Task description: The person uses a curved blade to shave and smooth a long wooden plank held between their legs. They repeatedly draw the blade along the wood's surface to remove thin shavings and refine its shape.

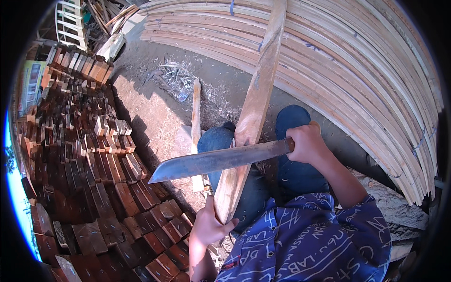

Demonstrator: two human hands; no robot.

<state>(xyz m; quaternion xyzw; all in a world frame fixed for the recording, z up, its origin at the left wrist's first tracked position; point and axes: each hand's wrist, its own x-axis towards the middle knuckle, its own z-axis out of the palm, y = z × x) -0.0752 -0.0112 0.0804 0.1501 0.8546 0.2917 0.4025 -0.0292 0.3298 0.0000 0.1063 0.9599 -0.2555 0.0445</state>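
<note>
My right hand [307, 143] grips the handle of a machete [216, 160], whose broad blade points left and lies across the view above a wooden plank. The plank [253, 105] slants from the upper middle down toward my lap, passing between my knees. Near its lower end my left hand [213, 225] is wrapped round the plank, thumb on the near face. Whether the blade touches the wood, I cannot tell. A pale patch shows on the plank just beyond the blade.
Stacked reddish-brown wood blocks [112, 207] fill the left side. Long, thin boards [329, 70] tied in bundles spread across the upper right. A narrow wood strip [196, 113] lies on the ground beyond my left knee, near scattered wood shavings [174, 77].
</note>
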